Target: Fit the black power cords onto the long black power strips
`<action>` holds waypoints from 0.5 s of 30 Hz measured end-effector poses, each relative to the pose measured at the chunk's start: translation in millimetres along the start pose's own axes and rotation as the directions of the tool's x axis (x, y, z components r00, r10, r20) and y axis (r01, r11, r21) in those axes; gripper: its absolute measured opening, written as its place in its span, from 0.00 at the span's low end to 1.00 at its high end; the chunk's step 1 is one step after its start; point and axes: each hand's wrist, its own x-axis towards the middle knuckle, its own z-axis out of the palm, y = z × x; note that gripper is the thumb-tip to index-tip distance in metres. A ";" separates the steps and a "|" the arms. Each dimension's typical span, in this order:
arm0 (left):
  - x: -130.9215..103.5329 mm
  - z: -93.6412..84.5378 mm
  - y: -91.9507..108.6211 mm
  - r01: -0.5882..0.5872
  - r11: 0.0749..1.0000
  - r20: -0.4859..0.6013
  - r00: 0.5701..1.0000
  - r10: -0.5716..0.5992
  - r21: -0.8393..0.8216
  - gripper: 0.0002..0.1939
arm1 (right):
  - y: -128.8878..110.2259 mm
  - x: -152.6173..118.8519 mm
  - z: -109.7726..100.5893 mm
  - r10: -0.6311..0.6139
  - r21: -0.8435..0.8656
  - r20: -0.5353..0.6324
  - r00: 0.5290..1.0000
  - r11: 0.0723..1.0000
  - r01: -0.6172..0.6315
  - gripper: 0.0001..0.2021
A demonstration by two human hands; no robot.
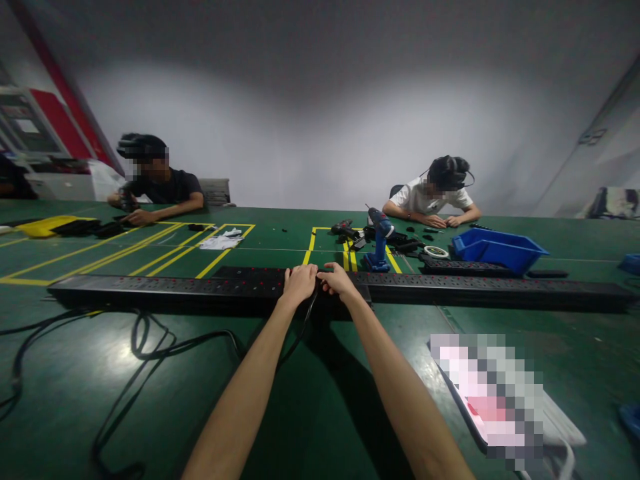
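Note:
A long black power strip (175, 287) with red marks lies across the green table. My left hand (300, 283) rests over its right part, fingers bent down onto it; what they hold, if anything, is hidden. Just right of it, my right hand (338, 280) has thumb and fingers drawn together near the end of a thin black cable (309, 312); whether it grips the cable is too small to tell. The cable hangs down between my wrists. Another long black strip (480, 288) extends to the right.
Behind the strips stand a blue drill (380, 240) and a blue bin (497, 248). Black cable loops (185, 343) lie at left, a blurred phone-like object (493, 400) at right. Two people (173, 187) (435, 200) sit across the green table (565, 340).

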 end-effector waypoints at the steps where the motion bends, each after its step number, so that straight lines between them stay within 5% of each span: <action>1: -0.1 -0.6 0.6 0.000 1.000 0.004 1.000 0.000 0.007 0.25 | -0.5 -0.7 -0.2 -0.002 0.007 -0.002 1.000 1.000 0.002 0.22; 15: 2.7 -2.7 0.5 -0.022 0.999 0.039 0.999 0.021 0.039 0.23 | -3.2 -6.6 1.5 0.016 0.174 -0.054 0.998 0.985 -0.006 0.17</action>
